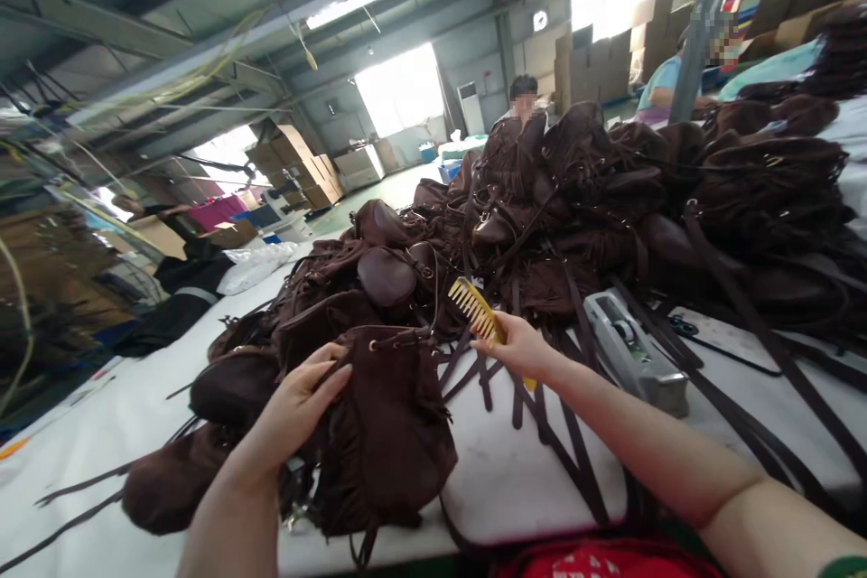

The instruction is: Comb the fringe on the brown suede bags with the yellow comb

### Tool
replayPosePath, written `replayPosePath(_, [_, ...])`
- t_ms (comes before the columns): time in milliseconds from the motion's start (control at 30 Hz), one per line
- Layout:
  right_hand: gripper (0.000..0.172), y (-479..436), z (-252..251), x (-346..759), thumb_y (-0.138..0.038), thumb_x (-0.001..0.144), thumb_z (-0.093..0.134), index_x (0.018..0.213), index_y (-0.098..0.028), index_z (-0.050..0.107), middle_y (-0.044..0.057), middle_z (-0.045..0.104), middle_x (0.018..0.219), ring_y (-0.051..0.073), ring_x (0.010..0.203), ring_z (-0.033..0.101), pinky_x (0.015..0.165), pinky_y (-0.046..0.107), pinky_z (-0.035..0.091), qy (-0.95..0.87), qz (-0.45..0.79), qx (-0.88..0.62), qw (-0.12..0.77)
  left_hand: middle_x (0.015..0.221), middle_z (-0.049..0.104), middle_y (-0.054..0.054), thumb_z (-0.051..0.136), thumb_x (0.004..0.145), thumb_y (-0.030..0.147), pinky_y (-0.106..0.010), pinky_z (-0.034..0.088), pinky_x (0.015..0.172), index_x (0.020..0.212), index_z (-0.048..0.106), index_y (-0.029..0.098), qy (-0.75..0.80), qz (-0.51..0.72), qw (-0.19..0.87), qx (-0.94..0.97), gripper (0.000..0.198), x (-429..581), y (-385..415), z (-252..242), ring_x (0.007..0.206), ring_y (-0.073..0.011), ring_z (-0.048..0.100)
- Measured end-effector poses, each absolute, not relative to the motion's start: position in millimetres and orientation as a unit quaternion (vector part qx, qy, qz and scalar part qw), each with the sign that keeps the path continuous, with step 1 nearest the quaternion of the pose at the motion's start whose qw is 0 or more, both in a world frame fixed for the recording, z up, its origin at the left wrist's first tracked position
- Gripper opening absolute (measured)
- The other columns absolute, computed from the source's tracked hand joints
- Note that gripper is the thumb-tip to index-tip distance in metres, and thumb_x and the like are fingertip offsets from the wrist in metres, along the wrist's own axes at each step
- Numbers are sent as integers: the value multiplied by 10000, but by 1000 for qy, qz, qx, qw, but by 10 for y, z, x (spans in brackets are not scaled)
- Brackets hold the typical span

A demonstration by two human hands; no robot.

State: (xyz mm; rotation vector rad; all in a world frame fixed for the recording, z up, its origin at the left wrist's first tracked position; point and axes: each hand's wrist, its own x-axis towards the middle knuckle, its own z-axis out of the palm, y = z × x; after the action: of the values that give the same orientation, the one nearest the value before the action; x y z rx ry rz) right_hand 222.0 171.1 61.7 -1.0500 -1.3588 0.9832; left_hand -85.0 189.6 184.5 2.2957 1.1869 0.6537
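Red clothing [596, 560] lies nearest the camera, at the lower edge of the view, with two bare forearms extending forward from either side. Left hand [315, 393]: thumb and fingers are closed on the upper left edge of a dark brown fringed bag [403, 420]; how firmly they press cannot be told. Right hand [518, 348]: fingers are wrapped around a yellow wide-toothed comb [480, 310] — teeth raised toward the upper left, clear of the fringed bag, and the handle end showing below the palm. The fringed bag is at the near side of a white table [515, 479], its top with metal eyelets uppermost and its fringe hanging along the left side. Dark straps [575, 470] lie across the table to the right of it. Beyond these, near the right forearm, is a grey tape dispenser [633, 352], with a flat, pale, dark-edged object [728, 339] farther right. Behind both hands rises a large heap of similar brown bags [575, 208] — one person [523, 95] is partly visible over it, and another person [664, 90] to the right. Stacked cartons [298, 167] stand in the background at left.
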Motion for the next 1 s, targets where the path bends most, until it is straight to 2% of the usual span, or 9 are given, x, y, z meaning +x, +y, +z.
replayPosePath(167, [336,1675,461,2191,-383,731,662,956,-141,603,50,663,877,175,792,610,741,309,492,-554,434,-460,541,1029,644,-84,651,766,371,-352,377,1019,732,711,203,386,163,356,835,181,-724,2264,1866,1142,-272,496])
replayPosePath(267, [322,1689,371,2180,-389,755,644,950,-133,618,60,671,883,181,810,619,767,328,494,-533,422,-483,552,1125,629,-96,650,775,342,-369,348,1050,911,732,199,372,146,451,798,213,-642,2343,1685,1188,-273,485])
replayPosePath(400, [331,1700,333,2171,-357,752,647,985,-122,628,74,677,928,193,846,628,797,347,496,-544,447,-450,550,1210,602,-107,665,761,343,-404,361,1046,921,742,194,379,177,529,739,231,-604,2270,1476,1173,-298,507])
replayPosePath(567, [381,1738,419,2044,-298,737,650,1072,-120,618,81,663,1030,199,946,616,856,321,478,-603,447,-383,538,1263,572,-111,671,755,342,-454,341,1062,896,749,199,368,186,554,723,215,-601,2062,1410,1229,-336,457])
replayPosePath(700, [534,1900,513,1954,-173,681,631,1207,-146,548,61,623,1100,172,956,587,807,252,465,-684,382,-362,504,1109,649,-95,662,764,339,-446,286,1100,768,745,214,311,131,519,785,151,-643,1872,1509,1214,-312,475])
replayPosePath(800, [351,2027,531,1947,-230,661,670,999,-142,636,-5,636,831,124,732,564,614,193,435,-758,395,-370,364,998,677,-78,651,772,338,-423,350,1063,716,725,227,299,121,467,824,145,-788,1821,1589,1121,-287,548])
replayPosePath(867, [244,2046,481,1926,-287,637,710,808,-130,634,-33,578,667,99,615,507,521,179,376,-764,399,-406,303,972,680,-70,633,784,350,-358,434,981,740,723,234,333,120,394,848,153,-929,1886,1607,1047,-266,588])
replayPosePath(933, [223,1980,388,1859,-308,650,704,732,-130,598,-42,532,602,86,556,468,476,179,342,-733,427,-437,300,936,681,-60,582,814,391,-286,487,861,784,720,239,391,105,299,864,208,-1054,2021,1595,941,-235,620])
replayPosePath(1000, [194,1830,280,1747,-304,692,662,729,-134,576,-42,516,581,84,523,453,452,182,336,-679,479,-448,330,874,681,-50,526,836,426,-284,489,807,794,710,240,438,84,200,873,265,-1104,2173,1572,836,-219,628])
